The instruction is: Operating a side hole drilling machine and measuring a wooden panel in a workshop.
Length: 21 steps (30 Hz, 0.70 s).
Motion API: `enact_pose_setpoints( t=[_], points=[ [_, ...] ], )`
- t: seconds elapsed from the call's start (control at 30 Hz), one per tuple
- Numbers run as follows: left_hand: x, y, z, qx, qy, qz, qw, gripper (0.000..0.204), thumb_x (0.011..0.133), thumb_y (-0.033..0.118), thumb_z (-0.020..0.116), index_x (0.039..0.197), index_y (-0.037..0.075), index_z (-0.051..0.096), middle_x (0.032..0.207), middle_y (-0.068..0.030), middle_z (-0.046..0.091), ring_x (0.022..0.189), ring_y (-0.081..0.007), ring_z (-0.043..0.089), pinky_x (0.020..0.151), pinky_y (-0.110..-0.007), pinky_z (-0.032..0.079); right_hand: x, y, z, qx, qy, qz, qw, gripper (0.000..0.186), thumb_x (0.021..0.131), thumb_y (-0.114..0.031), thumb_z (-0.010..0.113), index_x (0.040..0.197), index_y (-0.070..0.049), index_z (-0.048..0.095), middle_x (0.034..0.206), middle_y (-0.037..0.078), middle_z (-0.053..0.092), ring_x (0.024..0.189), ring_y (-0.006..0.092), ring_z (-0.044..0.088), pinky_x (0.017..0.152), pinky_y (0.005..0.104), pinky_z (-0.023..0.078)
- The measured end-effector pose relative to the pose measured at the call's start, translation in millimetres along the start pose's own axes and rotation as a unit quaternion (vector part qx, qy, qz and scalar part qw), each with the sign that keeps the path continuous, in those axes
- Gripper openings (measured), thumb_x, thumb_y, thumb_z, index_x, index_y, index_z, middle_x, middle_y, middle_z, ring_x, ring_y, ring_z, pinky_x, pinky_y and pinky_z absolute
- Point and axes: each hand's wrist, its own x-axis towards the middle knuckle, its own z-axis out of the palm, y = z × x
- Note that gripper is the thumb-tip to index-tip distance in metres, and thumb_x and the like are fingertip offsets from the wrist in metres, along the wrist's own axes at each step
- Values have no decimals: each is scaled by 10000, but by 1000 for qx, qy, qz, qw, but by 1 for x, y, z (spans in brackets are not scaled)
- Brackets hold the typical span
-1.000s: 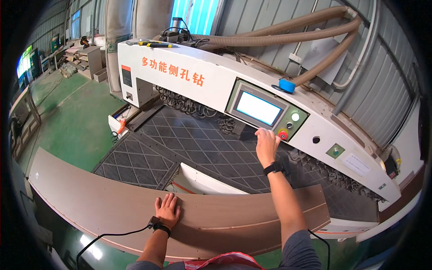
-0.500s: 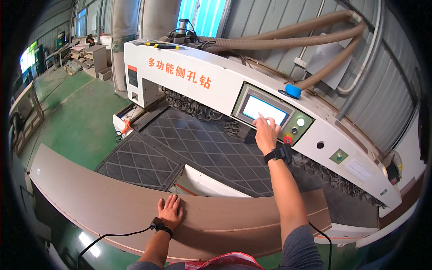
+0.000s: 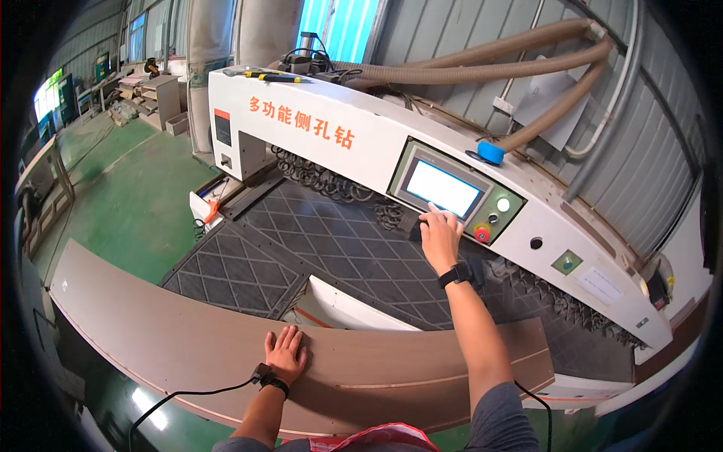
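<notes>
My left hand (image 3: 286, 354) lies open, fingers spread, on a long taupe board (image 3: 166, 316) along the front of a white machine (image 3: 226, 98), with a second board edge showing beneath it at the right. My right hand (image 3: 440, 237) is raised at the lower edge of a lit touchscreen (image 3: 444, 188) on the machine, empty, fingers apart and slightly bent; whether a fingertip touches it I cannot tell. A red button (image 3: 482, 233) sits just right of these fingers. Black watch-like straps circle both wrists, and a cable runs from the left one.
A dark latticed bed (image 3: 279, 233) spans under the machine, around a white recess (image 3: 361, 309). Tools (image 3: 267, 76) and a blue round fitting (image 3: 489, 153) sit on top, below brown hoses (image 3: 474, 67). Stacked boards (image 3: 158, 90) stand at back left; green floor (image 3: 128, 196) lies left.
My right hand rose from beside the red button onto the screen, then dropped slightly to its lower edge. My left hand stays on the board.
</notes>
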Motion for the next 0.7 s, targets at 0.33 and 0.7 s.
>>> enact_pose_setpoints(
  t=[0.33, 0.7],
  points=[
    [0, 0, 0, 17, -10, 7, 1000, 489, 943, 330, 555, 1388, 129, 537, 1508, -87, 483, 1430, -234, 401, 1196, -562, 160, -2, 12, -4, 5, 12, 19, 1000, 164, 866, -143, 683, 1030, -146, 687, 1390, 58, 582, 1258, 260, 479, 1034, 459, 322],
    [1, 0, -1, 21, -17, 1, 1000, 496, 946, 338, 553, 1393, 122, 534, 1524, -82, 466, 1445, -219, 379, 1205, -548, 146, 8, 14, -9, -21, 38, 43, 998, 140, 907, -216, 651, 859, -87, 677, 1424, 92, 574, 1242, 313, 481, 999, 486, 332]
  ],
)
